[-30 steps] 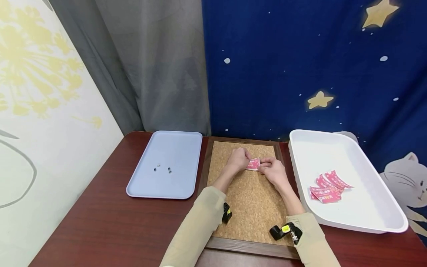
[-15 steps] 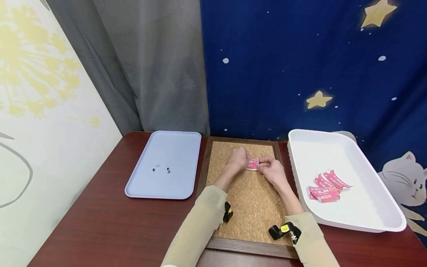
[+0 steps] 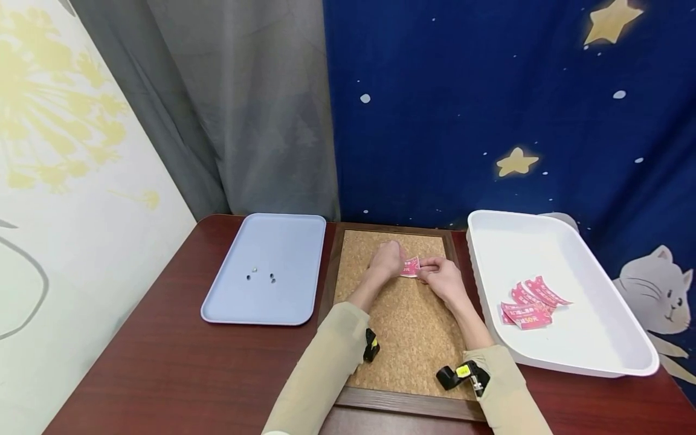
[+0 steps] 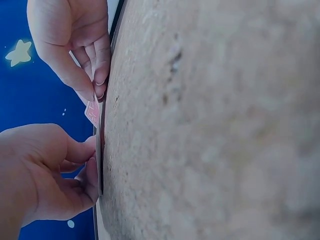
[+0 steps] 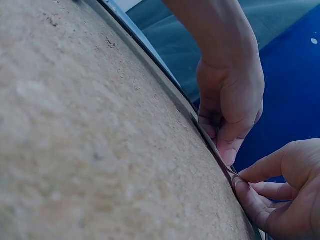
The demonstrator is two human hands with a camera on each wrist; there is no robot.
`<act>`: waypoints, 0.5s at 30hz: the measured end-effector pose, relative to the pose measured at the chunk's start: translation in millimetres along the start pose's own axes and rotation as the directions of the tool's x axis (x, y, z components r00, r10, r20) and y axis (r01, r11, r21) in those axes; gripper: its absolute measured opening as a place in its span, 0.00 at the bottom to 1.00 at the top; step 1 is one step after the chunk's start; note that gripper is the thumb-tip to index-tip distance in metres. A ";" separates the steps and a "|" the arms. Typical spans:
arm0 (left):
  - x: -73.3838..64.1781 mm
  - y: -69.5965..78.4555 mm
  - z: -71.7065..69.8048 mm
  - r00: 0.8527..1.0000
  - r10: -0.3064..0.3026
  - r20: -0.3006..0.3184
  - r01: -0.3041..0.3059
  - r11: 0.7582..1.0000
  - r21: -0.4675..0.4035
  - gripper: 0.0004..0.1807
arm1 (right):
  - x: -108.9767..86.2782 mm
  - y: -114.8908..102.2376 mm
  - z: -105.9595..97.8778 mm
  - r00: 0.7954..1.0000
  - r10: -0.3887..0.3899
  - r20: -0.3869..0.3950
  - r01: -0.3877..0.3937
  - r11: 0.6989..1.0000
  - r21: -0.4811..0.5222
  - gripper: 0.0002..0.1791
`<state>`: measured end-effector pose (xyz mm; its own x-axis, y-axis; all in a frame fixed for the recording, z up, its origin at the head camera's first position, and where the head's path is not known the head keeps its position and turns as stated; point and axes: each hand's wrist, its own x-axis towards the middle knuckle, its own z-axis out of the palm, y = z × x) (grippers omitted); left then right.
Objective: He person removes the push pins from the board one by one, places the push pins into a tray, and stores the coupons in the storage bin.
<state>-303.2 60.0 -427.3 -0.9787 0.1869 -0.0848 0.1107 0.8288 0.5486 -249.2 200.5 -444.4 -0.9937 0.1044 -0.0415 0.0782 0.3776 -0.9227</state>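
Note:
A small pink-and-white coupon (image 3: pixel 410 267) lies on the upper part of the cork board (image 3: pixel 408 338), its left part hidden behind my left hand (image 3: pixel 387 260). The curled fingers and thumb of that hand grip the coupon's left end, close against the cork. From the other side, my right hand (image 3: pixel 443 279) pinches the right end between thumb and fingers. In the left wrist view the coupon (image 4: pixel 92 113) shows almost edge-on, its pink corner bent up off the board by the right hand (image 4: pixel 75 45).
Left of the board, a pale blue tray (image 3: pixel 288 241) carries several small dark and silvery pieces (image 3: pixel 272 277). A deep white tray (image 3: pixel 516 241) on the right holds several more pink coupons (image 3: pixel 527 314). A brown wooden frame (image 3: pixel 413 403) borders the cork.
The whole view shifts slightly. Both hands stay at the coupon, and the right hand seems a little closer to the left one.

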 end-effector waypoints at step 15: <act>-2.1 -2.3 -0.3 0.999 -0.011 -0.047 0.008 0.999 -0.049 0.16 | -0.2 0.2 -0.6 1.000 -0.004 0.010 0.004 1.000 0.003 0.14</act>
<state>-301.4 57.6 -428.1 -0.9869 0.1528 -0.0513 0.0938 0.8034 0.5880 -248.9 201.1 -444.3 -0.9947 0.0940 -0.0418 0.0743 0.3752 -0.9240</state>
